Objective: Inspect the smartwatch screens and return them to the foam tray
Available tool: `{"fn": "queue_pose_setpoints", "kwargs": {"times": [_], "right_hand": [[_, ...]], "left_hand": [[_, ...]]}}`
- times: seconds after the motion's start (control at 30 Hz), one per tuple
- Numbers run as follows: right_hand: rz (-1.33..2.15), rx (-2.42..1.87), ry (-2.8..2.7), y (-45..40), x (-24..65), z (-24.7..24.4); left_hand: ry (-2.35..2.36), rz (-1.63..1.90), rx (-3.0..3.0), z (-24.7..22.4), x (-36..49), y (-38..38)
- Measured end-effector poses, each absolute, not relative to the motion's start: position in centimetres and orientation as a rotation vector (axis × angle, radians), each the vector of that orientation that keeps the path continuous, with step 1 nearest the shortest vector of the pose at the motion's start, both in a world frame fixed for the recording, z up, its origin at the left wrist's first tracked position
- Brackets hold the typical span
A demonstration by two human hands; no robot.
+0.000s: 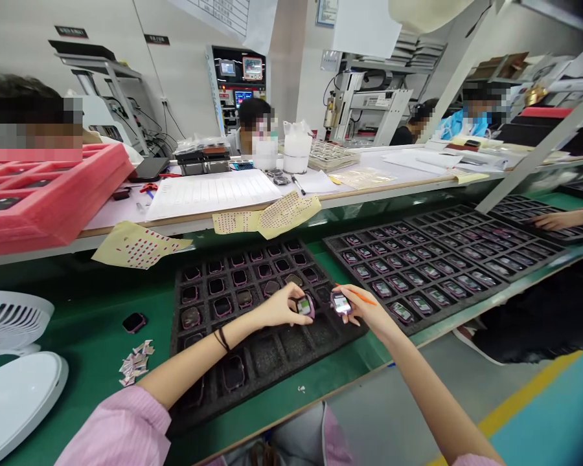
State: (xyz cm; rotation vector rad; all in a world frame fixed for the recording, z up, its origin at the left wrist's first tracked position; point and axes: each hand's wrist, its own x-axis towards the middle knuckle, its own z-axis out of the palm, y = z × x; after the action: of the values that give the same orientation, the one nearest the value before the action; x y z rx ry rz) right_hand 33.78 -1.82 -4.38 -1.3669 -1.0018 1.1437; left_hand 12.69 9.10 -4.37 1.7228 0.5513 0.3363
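My left hand (284, 305) grips a smartwatch case (305, 306) with a purple rim, its screen partly lit green. Held in my right hand (362, 307) is a second smartwatch case (341, 303) with a bright white screen. An orange pen-like stick (357, 295) also lies between the fingers of that hand. Both hands are above the right part of a black foam tray (265, 356), whose pockets hold many dark-screened watch cases; several front pockets are bare. To the right, another foam tray (420, 275) carries watch cases, many with lit screens.
A loose watch case (135, 322) and a pile of paper scraps (137, 362) lie on the green mat at left, beside a white fan (19, 395). A shelf edge (252, 217) with yellow sticker sheets runs above the trays. At far right, a co-worker's hand (556, 221) reaches over trays.
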Motion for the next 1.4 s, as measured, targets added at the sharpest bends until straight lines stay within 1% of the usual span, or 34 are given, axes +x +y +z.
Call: {"fn": "queue_pose_setpoints", "kwargs": {"times": [0.07, 0.2, 0.37, 0.53, 0.8, 1.4], "right_hand": [[1.264, -1.264, -0.995, -0.3, 32.8, -3.5], [1.407, -1.089, -1.065, 4.4, 29.3, -2.6], [1.466, -1.001, -1.158, 10.9, 24.1, -2.9], [1.465, -1.003, -1.19, 15.0, 21.3, -4.3], [1.446, -0.929, -1.225, 14.7, 21.6, -6.4], [1.374, -0.88, -1.325, 14.1, 21.5, -6.8]], "left_hand": [[0.579, 0.424, 1.474, -3.9, 10.7, 10.2], [0.804, 0.681, 1.279, -3.7, 6.7, 12.4], [0.852, 0.859, 1.307, -4.8, 3.3, 14.6], [0.822, 0.917, 1.351, -5.8, 2.2, 15.6], [0.841, 1.019, 1.379, -6.7, 1.9, 15.8], [0.831, 1.044, 1.382, -6.8, 1.9, 15.8]]}}
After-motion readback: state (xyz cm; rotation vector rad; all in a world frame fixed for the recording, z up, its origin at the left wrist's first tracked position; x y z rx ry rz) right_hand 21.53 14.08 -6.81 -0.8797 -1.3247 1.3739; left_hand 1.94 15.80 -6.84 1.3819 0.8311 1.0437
